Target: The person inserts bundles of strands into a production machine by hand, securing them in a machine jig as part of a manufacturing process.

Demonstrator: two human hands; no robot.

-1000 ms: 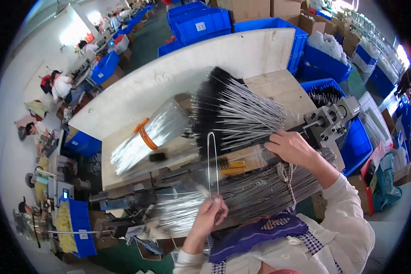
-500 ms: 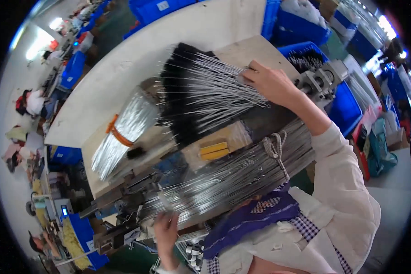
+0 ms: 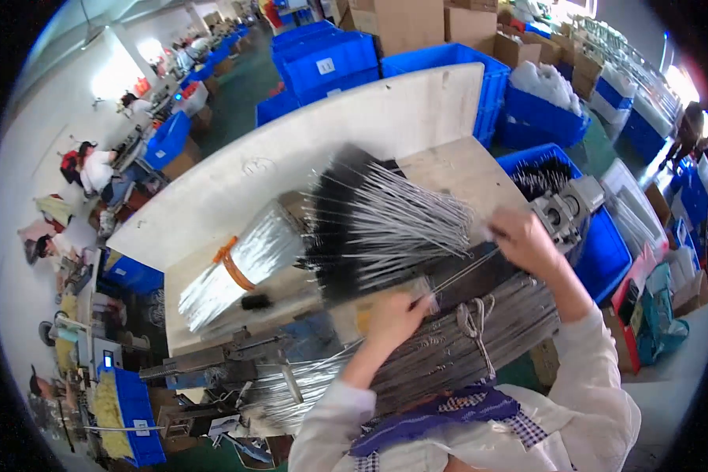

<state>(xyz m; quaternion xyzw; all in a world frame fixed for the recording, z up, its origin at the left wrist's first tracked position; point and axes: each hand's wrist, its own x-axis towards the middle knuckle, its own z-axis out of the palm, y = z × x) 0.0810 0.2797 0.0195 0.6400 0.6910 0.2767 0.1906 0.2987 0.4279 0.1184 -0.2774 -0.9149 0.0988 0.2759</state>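
Observation:
My left hand (image 3: 396, 316) and my right hand (image 3: 525, 241) pinch the two ends of one thin metal rod (image 3: 460, 274), which slants between them. Just beyond lies a fanned pile of silver rods with black ends (image 3: 374, 228) on the wooden bench (image 3: 456, 169). My right hand is beside a small grey metal machine (image 3: 565, 212) at the bench's right edge. Under my forearms lies a thick bundle of grey rods tied with cord (image 3: 456, 354).
A bundle of silver rods with an orange band (image 3: 236, 263) lies at the left. A white board (image 3: 354, 134) backs the bench. Blue crates (image 3: 606, 252) stand to the right and behind. Other people sit at benches far left (image 3: 94, 165).
My left hand came up from the near edge to the middle of the bench. My right hand moved from the fanned pile toward the grey machine, and a rod is now between both hands.

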